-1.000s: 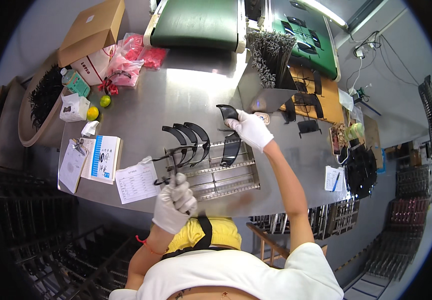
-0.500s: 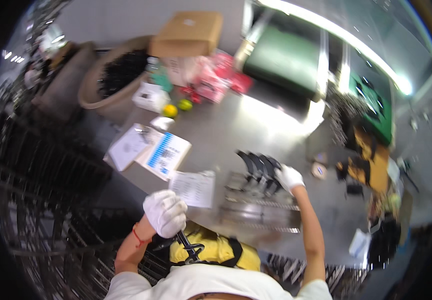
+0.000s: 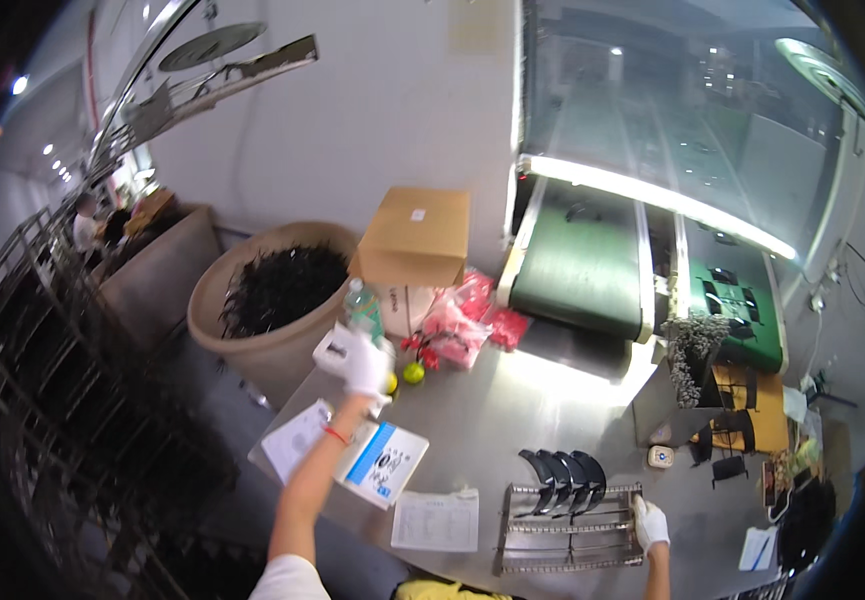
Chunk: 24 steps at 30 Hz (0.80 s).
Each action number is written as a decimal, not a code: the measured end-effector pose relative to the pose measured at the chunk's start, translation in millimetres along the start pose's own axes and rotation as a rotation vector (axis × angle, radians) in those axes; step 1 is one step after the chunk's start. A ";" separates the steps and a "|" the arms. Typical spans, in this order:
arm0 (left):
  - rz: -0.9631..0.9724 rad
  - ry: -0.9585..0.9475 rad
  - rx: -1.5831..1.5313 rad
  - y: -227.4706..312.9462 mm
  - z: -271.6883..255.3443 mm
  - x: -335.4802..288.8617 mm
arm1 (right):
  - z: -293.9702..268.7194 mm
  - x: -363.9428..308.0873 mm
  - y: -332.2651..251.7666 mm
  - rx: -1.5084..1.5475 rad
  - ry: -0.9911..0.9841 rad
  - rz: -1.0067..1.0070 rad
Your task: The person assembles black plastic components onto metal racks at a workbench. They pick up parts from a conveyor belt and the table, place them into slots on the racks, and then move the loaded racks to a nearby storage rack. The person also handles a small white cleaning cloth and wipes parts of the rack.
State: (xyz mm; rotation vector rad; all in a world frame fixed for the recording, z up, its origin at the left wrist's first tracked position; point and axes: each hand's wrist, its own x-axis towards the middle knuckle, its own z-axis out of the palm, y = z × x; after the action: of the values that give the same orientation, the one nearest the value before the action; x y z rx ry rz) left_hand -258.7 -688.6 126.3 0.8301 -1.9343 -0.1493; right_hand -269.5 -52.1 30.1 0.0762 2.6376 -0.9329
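Our metal table (image 3: 482,430) stands near a white wall (image 3: 402,110) and a green conveyor belt (image 3: 584,262). On it, black curved pieces (image 3: 556,482) sit on the rack (image 3: 572,548); our right hand (image 3: 652,526) touches its right end. Our blurred left hand (image 3: 364,368) partly covers the yellow fruit (image 3: 391,382) below the bottle (image 3: 363,306) — we cannot tell how either hand's fingers close.
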 end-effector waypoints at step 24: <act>1.435 -1.267 -0.752 261.8 -137.7 -268.8 | -37.9 -250.3 244.6 -0.142 -0.148 0.694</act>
State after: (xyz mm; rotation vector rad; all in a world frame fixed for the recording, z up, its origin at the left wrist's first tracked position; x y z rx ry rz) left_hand -196.4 -294.1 110.0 -1.5511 -2.7313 -0.5326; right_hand -5.9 178.5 -5.6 0.7932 2.2641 -0.4854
